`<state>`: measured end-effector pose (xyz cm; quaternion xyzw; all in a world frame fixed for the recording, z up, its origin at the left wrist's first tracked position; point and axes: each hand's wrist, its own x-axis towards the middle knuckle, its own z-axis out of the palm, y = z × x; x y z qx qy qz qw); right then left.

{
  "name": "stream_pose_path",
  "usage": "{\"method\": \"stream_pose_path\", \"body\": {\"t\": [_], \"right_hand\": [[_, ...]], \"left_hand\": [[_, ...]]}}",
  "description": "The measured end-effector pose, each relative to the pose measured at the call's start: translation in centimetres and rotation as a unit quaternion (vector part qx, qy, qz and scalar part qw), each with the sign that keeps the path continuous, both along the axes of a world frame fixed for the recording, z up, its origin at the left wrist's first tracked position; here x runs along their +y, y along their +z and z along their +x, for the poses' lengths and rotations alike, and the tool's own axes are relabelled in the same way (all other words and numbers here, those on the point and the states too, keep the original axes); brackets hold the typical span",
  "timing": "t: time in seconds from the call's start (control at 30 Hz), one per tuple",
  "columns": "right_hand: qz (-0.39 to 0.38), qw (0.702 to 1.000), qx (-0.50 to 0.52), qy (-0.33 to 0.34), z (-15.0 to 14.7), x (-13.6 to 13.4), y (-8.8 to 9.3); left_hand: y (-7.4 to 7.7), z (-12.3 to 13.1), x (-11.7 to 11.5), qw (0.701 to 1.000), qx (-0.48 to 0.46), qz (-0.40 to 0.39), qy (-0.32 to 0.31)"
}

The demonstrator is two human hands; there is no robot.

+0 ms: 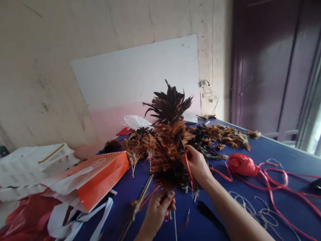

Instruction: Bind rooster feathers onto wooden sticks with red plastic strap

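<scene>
A feather duster point(173, 137) of brown and black feathers stands upright in the middle, its dark tuft on top. My left hand point(160, 205) is closed around its lower end, where a thin stick and red string show below the fingers. My right hand point(198, 164) grips scissors point(187, 164) with orange-red handles. The dark blades point up against the feathers on the duster's right side. Whether they touch a feather I cannot tell. More bunches of brown feathers point(140, 147) lie just left of the duster, some with bare stems.
On the blue table point(283, 152), a red string ball point(242, 164) trails loose strands rightward. Loose pale string point(260, 211) lies in front. Brown feathers point(225, 135) spread behind. An orange and white bag point(100, 180) and thin sticks point(136, 207) are at left. A wall stands behind.
</scene>
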<state>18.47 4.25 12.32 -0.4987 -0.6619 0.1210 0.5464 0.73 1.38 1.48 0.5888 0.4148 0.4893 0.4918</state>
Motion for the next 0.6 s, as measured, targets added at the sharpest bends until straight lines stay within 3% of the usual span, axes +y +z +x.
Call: {"method": "stream_pose_path", "body": {"t": [0.23,0.6], "right_hand": [[0.01,0.998,0.05,0.02,0.8,0.4,0.3],[0.01,0.992,0.12,0.036,3.9,1.7,0.5]], "left_hand": [[0.6,0.0,-0.3,1.0,0.014,-0.002,0.005],[0.1,-0.1,-0.3,0.996,0.089,0.002,-0.03]]}}
